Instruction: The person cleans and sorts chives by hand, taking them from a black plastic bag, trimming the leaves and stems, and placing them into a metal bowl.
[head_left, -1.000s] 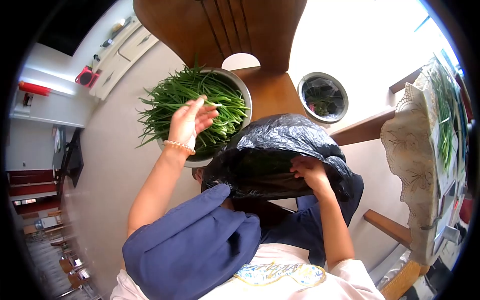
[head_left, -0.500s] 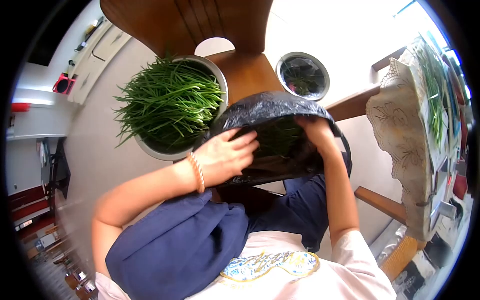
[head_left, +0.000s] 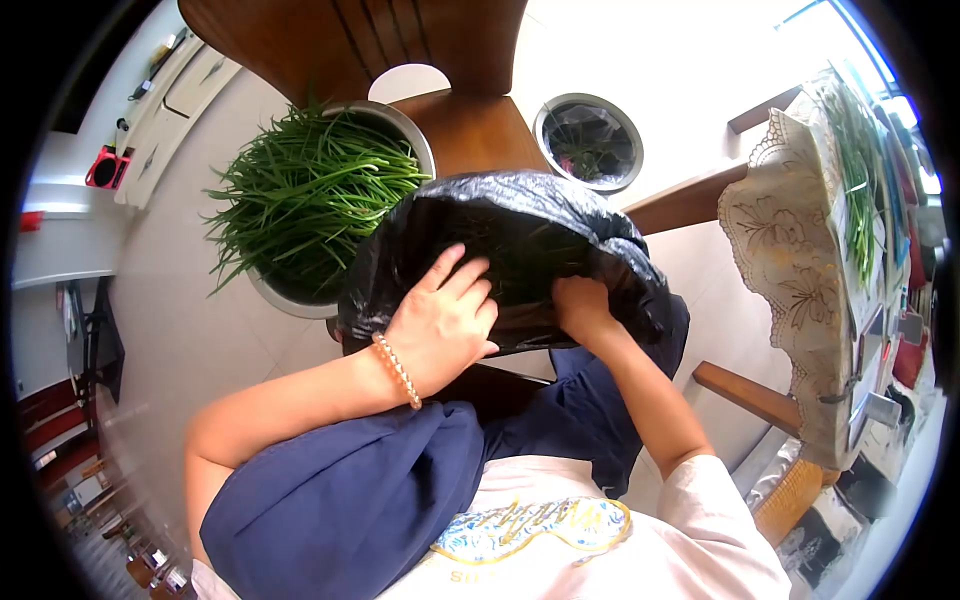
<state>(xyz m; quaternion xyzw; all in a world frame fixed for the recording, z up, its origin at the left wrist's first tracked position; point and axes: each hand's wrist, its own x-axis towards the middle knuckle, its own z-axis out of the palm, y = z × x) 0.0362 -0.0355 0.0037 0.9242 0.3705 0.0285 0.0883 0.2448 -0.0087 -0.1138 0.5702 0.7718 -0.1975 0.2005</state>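
Observation:
In front of me a black plastic bag (head_left: 520,188) gapes toward me, with dim green stalks in its dark inside. My left hand (head_left: 442,325), a beaded bracelet at its wrist, lies over the bag's near left edge with fingers spread. Just within the mouth, at the right, is my right hand (head_left: 585,306). Its fingers are curled and what they hold, if anything, is hidden. Left of the bag, a metal basin (head_left: 425,150) is heaped with long green garlic chives (head_left: 315,200).
A wooden chair (head_left: 470,130) stands beyond the bag. To its right, a round metal bowl (head_left: 628,130) lined with dark plastic holds plant scraps. Chive-like stalks (head_left: 858,215) lie on a table with a lace-edged cloth (head_left: 780,235) at the right. A white cabinet (head_left: 180,100) stands at the left.
My right hand has moved left and down toward the bag's near edge, with its fingers curled. The bag's mouth has widened and tilted toward me. My left hand has shifted slightly left.

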